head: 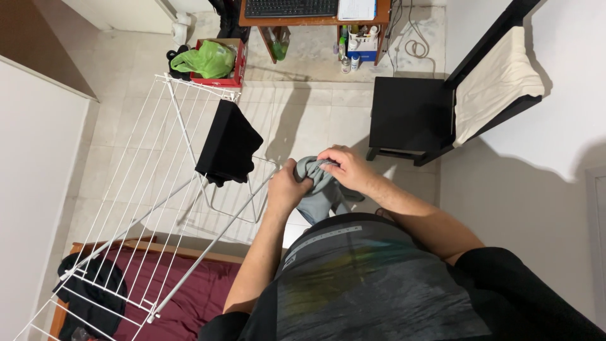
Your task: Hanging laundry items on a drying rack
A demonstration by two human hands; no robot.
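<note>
Both hands hold a grey garment (317, 191) in front of my body. My left hand (288, 187) is closed around its left side. My right hand (346, 167) grips the bunched top edge, fingers curled over the cloth. The lower part of the garment hangs down between my arms, partly hidden by my shirt. A white wire drying rack (154, 189) stands just left of my hands, with a black garment (228, 144) draped over its far side.
A black chair (413, 113) with a cream cloth (495, 85) on its back stands at the right. A red box holding a green bag (211, 60) and a desk (315, 16) lie beyond. A bed with maroon sheet (189, 297) and black clothes (88, 290) is below left.
</note>
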